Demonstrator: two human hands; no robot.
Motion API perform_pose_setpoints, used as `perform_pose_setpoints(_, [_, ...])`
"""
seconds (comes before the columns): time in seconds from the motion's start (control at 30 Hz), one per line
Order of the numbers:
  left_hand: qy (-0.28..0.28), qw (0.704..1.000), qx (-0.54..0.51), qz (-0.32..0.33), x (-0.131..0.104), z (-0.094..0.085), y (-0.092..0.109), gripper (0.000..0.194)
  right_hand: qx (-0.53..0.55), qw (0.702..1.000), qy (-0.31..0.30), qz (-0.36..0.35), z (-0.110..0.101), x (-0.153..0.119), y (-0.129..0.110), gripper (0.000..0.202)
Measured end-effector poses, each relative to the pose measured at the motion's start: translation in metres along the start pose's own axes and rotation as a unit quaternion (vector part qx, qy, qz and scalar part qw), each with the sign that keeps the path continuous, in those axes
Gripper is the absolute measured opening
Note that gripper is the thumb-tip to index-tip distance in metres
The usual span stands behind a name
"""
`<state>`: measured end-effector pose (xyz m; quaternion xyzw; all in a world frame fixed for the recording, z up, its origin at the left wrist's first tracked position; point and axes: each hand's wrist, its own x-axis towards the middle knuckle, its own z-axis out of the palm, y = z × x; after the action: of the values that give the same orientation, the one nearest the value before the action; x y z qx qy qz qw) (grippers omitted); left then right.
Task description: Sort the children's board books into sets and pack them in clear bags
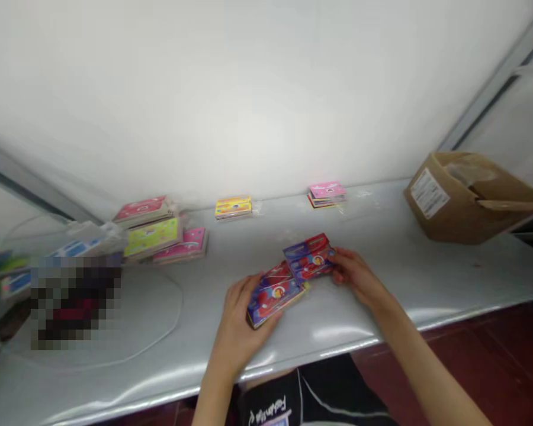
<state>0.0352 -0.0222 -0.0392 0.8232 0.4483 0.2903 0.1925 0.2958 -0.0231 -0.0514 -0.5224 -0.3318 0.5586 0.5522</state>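
Note:
My left hand (pixel 244 322) is wrapped round a stack of printed cards (pixel 275 296), purple and red on top, near the front of the table. Between the fingertips of my right hand (pixel 353 272) is the right edge of a purple-and-red card (pixel 311 257). Its left part overlaps the upper right end of the stack. Whether it is one card or a few together, I cannot tell. Yellowish edges show under the top of the stack.
Several card bundles stand at the back left, a lime-green one (pixel 153 238) among them. Along the wall are a yellow stack (pixel 233 207) and a pink-topped stack (pixel 327 193). A cardboard box (pixel 462 207) stands at right. The grey table's (pixel 373 319) front edge is close to me.

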Motion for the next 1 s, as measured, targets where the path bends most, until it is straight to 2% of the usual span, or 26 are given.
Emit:
perform_pose_setpoints(0.2, [-0.005, 1.000, 0.001, -0.007, 0.000, 0.000, 0.001, 0.059, -0.059, 0.998, -0.003, -0.027, 0.001, 0.000, 0.002, 0.026])
perform_pose_setpoints(0.43, [-0.020, 0.999, 0.010, -0.023, 0.000, 0.001, 0.001, 0.061, -0.033, 0.999, -0.013, -0.027, 0.006, -0.003, -0.005, 0.025])
perform_pose_setpoints(0.6, [-0.022, 0.999, 0.035, -0.011, 0.000, 0.000, 0.000, 0.072, -0.023, 1.000, -0.004, -0.010, 0.010, -0.004, -0.007, 0.043])
perform_pose_setpoints(0.8, [0.012, 0.999, 0.052, 0.006, 0.001, 0.002, -0.002, 0.058, -0.006, 0.999, 0.037, -0.015, 0.011, -0.003, -0.005, 0.042])
perform_pose_setpoints(1.0, [0.036, 0.998, 0.055, -0.004, 0.002, 0.004, -0.004, 0.056, -0.017, 0.998, 0.059, -0.025, 0.010, 0.000, -0.001, 0.045])
